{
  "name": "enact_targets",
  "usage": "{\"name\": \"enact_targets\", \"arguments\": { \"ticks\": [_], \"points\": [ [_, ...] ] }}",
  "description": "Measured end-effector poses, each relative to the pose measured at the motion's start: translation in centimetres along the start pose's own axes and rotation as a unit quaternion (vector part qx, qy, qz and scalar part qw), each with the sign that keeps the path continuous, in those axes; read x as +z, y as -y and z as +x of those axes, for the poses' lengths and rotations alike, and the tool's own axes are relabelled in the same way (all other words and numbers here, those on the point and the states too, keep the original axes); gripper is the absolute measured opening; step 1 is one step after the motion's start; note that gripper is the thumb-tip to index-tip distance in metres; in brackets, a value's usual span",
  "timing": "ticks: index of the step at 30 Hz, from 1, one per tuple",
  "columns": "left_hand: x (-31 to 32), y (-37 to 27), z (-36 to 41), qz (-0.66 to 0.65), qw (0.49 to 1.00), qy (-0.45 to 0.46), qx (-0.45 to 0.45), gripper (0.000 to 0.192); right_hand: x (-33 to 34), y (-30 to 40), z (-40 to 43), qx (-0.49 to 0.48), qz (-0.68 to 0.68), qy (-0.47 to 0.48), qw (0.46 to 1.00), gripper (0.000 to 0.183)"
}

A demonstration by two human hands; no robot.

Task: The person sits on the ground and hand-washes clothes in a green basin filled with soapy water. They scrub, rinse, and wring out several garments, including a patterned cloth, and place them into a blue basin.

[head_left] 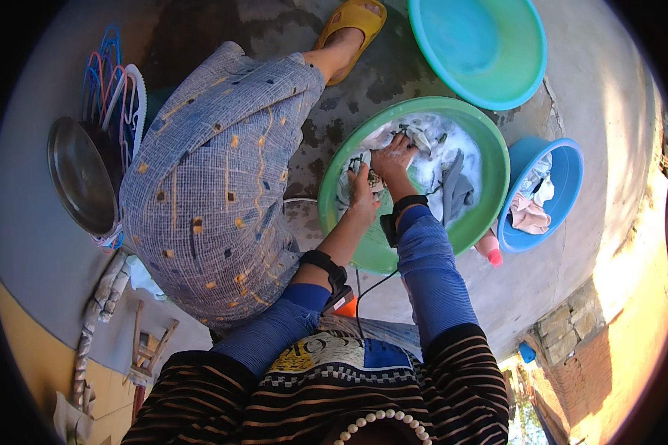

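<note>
A green plastic basin (492,189) stands before me, holding sudsy water and wet clothes. Inside it, at the left, my left hand (363,192) grips a white cloth with dark patterns (358,162), thumb raised and fingers around the fabric. Just beyond, my right hand (394,158) presses on foamy cloth with its fingers spread; whether it grips any fabric is hidden by the suds. A grey cloth (457,189) lies at the basin's right side, in white foam (470,147). Both wrists wear black bands.
A turquoise basin (512,55) stands beyond the green one. At right, a blue basin (570,194) holds clothes, beside a pink-capped bottle (489,248). My patterned-cloth-covered leg is at left, past it a metal basin (80,178) and plastic hangers (139,105). The concrete floor (334,119) is wet.
</note>
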State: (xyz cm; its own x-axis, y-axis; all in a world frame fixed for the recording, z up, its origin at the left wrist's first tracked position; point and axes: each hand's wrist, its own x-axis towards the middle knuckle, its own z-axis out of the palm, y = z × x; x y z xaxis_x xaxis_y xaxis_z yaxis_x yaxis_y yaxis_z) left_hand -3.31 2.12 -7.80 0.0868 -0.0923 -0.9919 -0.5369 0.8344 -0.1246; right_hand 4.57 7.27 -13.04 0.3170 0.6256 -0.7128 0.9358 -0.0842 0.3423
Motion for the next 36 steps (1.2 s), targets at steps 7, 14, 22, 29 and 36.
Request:
{"name": "enact_targets", "arguments": {
  "ticks": [7, 14, 22, 29, 36],
  "points": [
    [0.7, -0.8, -2.1, -0.018, 0.999, 0.026, 0.020, 0.076, -5.5, -5.4, 1.7, -0.186, 0.256, 0.190, 0.929, 0.056],
    [0.4, -0.5, -1.7, -0.076, 0.995, 0.066, 0.002, 0.079, -5.6, -2.1, -1.7, 0.066, 0.322, -0.166, 0.930, 0.062],
    [0.5, -1.9, -4.3, -0.144, 0.967, 0.208, -0.035, 0.084, -5.2, -7.8, -5.8, -0.135, 0.735, 0.057, 0.662, 0.031],
    [-1.0, 1.1, -3.1, -0.081, 0.899, 0.429, 0.022, 0.036, -5.2, -10.1, -18.1, -0.215, 0.752, 0.063, 0.620, 0.023],
    [0.7, 3.2, -3.8, -0.028, 0.979, 0.196, 0.050, 0.028, -4.9, -11.4, -16.5, 0.214, 0.782, -0.046, 0.583, 0.021]
  ]
}}
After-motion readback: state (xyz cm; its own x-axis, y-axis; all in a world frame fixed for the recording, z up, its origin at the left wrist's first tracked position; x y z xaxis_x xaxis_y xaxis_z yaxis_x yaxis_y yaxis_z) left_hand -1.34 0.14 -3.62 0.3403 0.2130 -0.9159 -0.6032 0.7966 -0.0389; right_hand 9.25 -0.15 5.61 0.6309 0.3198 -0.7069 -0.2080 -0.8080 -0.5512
